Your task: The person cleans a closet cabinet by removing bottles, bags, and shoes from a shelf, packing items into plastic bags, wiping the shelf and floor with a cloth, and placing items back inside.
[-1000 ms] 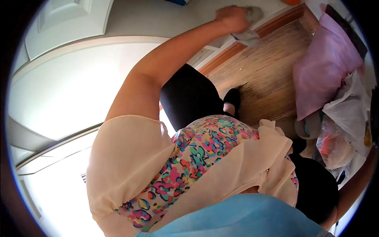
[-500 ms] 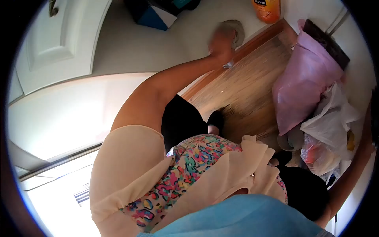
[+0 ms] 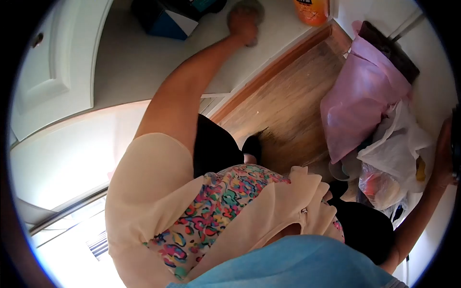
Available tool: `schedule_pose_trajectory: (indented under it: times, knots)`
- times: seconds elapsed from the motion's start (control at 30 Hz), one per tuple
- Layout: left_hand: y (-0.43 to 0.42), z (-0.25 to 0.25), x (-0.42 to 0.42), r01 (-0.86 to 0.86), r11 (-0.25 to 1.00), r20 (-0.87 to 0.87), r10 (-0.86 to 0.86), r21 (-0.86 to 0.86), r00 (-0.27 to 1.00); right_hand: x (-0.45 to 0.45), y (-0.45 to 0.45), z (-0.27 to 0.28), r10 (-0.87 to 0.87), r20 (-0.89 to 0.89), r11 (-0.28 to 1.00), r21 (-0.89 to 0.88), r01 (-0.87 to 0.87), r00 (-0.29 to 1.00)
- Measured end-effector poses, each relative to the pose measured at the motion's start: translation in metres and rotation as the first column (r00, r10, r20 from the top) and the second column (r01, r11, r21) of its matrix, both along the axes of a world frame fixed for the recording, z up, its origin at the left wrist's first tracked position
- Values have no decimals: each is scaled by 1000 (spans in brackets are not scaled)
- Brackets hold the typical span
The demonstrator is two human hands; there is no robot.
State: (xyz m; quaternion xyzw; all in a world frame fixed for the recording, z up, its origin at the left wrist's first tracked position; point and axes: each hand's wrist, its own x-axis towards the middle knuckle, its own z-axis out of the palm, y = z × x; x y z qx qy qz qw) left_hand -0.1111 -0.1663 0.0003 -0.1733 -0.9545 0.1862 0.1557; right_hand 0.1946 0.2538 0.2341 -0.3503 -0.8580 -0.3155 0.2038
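My left hand (image 3: 243, 26) presses a crumpled greyish cloth (image 3: 260, 10) onto a pale flat surface (image 3: 158, 67), its fingers wrapped over the cloth. The cloth pokes out above and below the hand. A blue, white and black box (image 3: 170, 21) lies to the left of that hand, and an orange bottle (image 3: 312, 12) is to its right. At the right edge of the view my right hand (image 3: 445, 153) is beside a dark object (image 3: 455, 144) against the white wall side. The fingers of my right hand are hidden, so its grip does not show.
A pink bag (image 3: 360, 96) leans by the wall with a dark flat panel (image 3: 391, 50) behind it. White plastic bags (image 3: 396, 149) hang or lie below. A brown wooden floor (image 3: 288, 96) lies beyond a wooden edge strip. A white cabinet door (image 3: 57, 62) stands at left.
My left hand has slid the cloth up and left across the pale surface, away from the wooden edge and closer to the box. The whole view has shifted slightly.
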Motion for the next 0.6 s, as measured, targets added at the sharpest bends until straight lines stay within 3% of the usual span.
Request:
schedule_pose_trajectory:
  times: [0.03,0.1,0.13,0.23,0.27,0.33,0.4,0.5,0.53,0.6]
  knots:
    - [20,-12,17,-110,955,121,79,275,989,-6,0,4,-22,67,1000,-19,24,997]
    - [56,3,76,-218,887,316,87,407,945,-6,-1,8,-34,127,999,-34,39,991]
    - [74,25,107,-181,937,389,54,298,920,-6,0,6,-23,121,999,-27,26,992]
    - [81,33,134,-120,940,452,-39,318,891,-11,14,-2,42,42,999,-4,-42,998]
    - [76,22,119,-115,943,461,-43,311,886,-13,18,-3,63,6,998,1,-63,998]
    - [38,-12,75,60,975,365,-138,215,921,-12,21,-4,65,19,998,1,-65,998]
    - [28,1,48,-125,980,371,60,153,927,-7,23,-5,43,56,999,10,-44,998]
    - [18,16,8,-273,959,220,251,79,943,-8,37,-14,123,44,987,97,-126,991]
    - [10,11,-16,-293,951,185,271,99,945,-10,57,-18,286,12,934,222,-281,958]
    - [-1,4,-50,-318,931,192,284,179,939,-16,109,-28,587,19,710,470,-525,810]
